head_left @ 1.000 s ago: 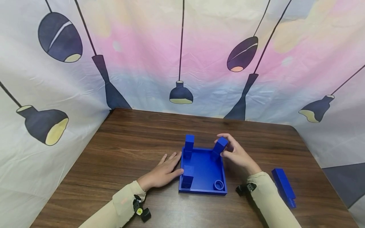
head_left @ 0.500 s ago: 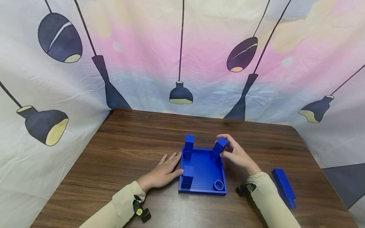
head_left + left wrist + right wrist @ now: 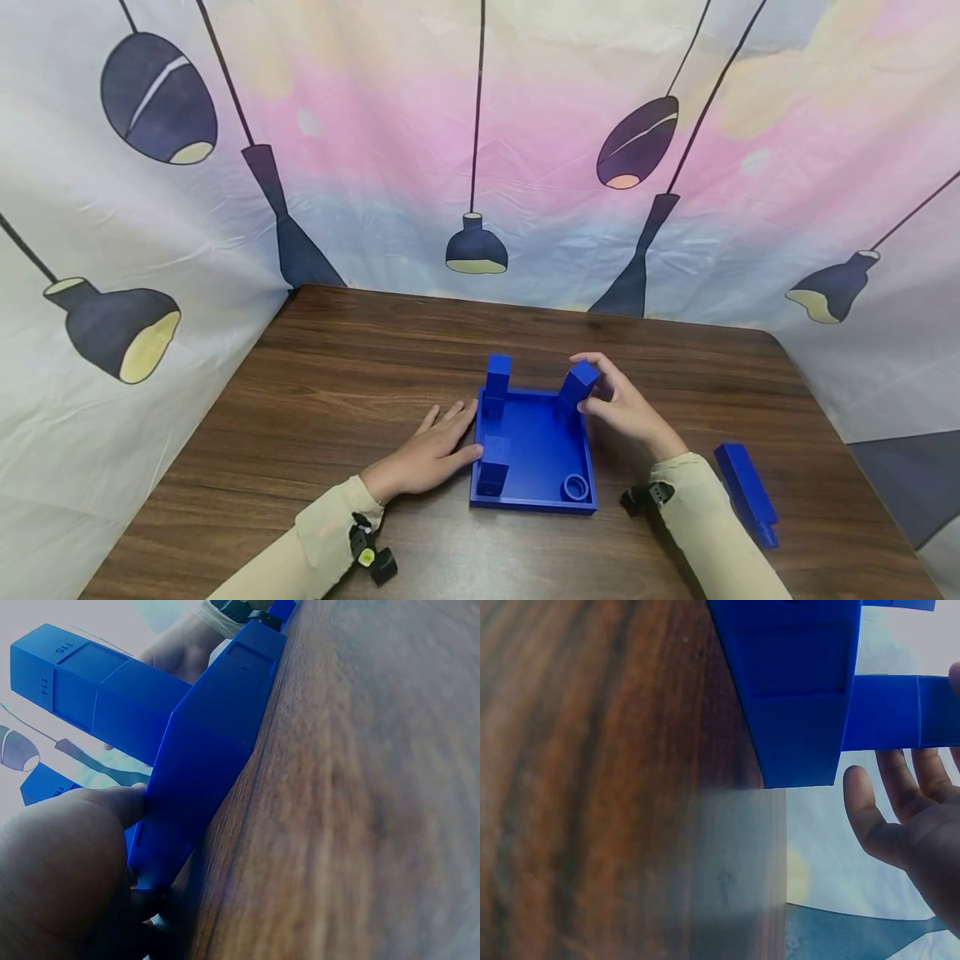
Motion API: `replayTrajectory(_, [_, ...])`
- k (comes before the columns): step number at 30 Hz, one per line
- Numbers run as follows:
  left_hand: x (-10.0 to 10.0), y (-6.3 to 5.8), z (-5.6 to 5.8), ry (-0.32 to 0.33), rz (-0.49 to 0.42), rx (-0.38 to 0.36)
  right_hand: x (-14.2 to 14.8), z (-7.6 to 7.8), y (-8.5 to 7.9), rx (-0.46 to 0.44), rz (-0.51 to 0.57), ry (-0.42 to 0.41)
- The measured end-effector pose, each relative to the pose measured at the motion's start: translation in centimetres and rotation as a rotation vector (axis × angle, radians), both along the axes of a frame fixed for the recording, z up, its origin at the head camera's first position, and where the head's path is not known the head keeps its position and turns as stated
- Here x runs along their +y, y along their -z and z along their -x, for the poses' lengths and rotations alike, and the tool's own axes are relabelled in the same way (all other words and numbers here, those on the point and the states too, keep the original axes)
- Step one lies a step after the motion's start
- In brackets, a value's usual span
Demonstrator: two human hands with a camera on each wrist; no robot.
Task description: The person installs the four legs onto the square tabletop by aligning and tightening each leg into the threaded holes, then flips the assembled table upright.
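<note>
A square blue tray (image 3: 543,450) lies on the table, with blue square legs standing at three of its corners. My right hand (image 3: 628,414) grips the far right leg (image 3: 581,382), fingers behind it and thumb on the near side. That leg leans slightly right in the head view. Flat against the tray's left side, my left hand (image 3: 431,457) keeps its fingers extended, and its thumb touches the edge near the front left leg (image 3: 495,468). The far left leg (image 3: 498,382) stands upright. A round socket (image 3: 576,488) shows at the near right corner. Embossed numbers mark a leg (image 3: 94,686) in the left wrist view.
One more blue leg (image 3: 747,492) with a narrower round end lies on the wooden table (image 3: 360,358), right of the right forearm. Behind the table hangs a cloth (image 3: 375,167) printed with lamps. Both wrists carry small black cameras.
</note>
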State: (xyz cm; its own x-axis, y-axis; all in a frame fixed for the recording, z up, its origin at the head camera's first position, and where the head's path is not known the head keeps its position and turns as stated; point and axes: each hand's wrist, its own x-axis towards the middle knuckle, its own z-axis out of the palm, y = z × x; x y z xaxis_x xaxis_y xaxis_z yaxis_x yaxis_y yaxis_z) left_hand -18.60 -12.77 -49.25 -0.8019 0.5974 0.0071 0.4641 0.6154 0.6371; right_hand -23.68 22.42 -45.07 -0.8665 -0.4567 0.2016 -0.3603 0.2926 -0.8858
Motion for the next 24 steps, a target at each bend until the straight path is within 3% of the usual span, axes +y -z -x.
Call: replayTrajectory(24, [0.05, 0.02, -0.02, 0.0, 0.003, 0.002, 0.0, -0.04, -0.06, 0.001, -0.014, 0.002])
